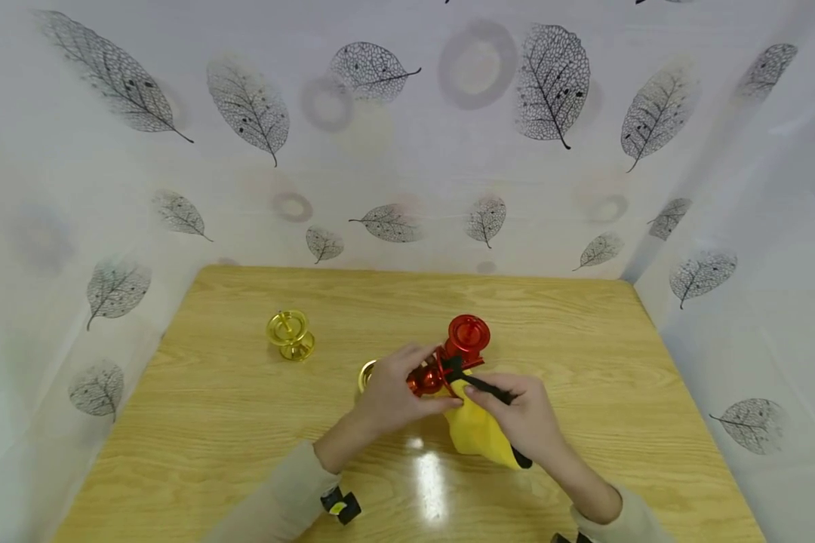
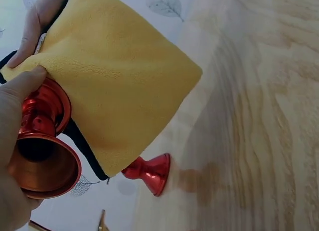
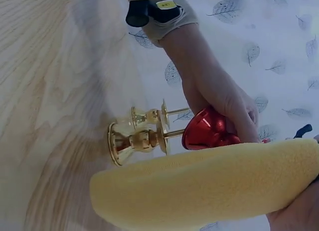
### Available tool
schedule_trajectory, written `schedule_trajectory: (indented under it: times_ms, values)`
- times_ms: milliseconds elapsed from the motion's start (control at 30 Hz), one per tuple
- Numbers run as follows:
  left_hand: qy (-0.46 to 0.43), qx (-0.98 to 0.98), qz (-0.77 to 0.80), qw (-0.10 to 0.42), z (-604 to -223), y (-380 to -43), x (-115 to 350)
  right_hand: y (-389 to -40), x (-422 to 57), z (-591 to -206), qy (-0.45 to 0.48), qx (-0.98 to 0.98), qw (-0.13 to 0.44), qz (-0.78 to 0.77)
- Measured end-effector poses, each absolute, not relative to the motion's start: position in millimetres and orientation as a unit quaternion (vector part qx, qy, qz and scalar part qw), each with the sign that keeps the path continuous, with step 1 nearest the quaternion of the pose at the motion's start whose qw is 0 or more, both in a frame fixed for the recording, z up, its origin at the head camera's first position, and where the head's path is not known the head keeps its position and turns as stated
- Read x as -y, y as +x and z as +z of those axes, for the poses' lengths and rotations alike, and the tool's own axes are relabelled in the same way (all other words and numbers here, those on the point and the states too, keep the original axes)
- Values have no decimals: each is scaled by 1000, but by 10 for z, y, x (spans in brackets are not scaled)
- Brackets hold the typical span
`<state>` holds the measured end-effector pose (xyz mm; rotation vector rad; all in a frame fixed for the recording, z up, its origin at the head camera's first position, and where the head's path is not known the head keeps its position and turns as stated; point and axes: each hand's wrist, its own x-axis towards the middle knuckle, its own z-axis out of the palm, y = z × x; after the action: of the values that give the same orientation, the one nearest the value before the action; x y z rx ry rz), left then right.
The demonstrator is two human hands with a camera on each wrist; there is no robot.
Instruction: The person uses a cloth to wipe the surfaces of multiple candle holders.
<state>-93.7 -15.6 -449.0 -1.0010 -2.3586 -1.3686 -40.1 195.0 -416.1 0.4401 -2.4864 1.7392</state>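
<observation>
My left hand grips a shiny red metal candle holder tipped on its side, its hollow base facing the left wrist camera. Folded against its dish end is a yellow cloth with a black edge. My right hand pinches that cloth, fingers at the dish, with the rest hanging below. In the left wrist view the left thumb also touches the cloth. Just beyond the hands stands a second red candle holder. Partly hidden behind the left hand is a gold candle holder.
Another gold candle holder stands upright at the back left of the wooden table. A leaf-patterned white covering rises behind the table and along both sides.
</observation>
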Motion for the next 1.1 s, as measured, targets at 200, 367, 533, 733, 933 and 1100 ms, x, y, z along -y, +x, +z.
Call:
schedule_trajectory:
  times_ms: [200, 367, 533, 733, 933, 1100]
  values:
    - [-342, 798, -483, 114, -4402, -898, 173, -378, -1949, -4115, 236, 792, 76, 558]
    - [-317, 776, -542, 60, -4309, -851, 179, -432, -1998, -4164, 351, 740, 140, 557]
    - [-270, 754, -598, -34, -4193, -808, 175, -571, -2108, -4259, 408, 714, 191, 536]
    - [-268, 753, -598, -51, -4122, -795, 154, -580, -2120, -4242, 397, 719, 196, 536]
    - [-344, 782, -515, 69, -4148, -839, 120, -470, -2071, -4081, 308, 751, 118, 572]
    - [-375, 811, -417, 168, -4149, -886, 99, -423, -2075, -3992, 222, 778, 70, 584]
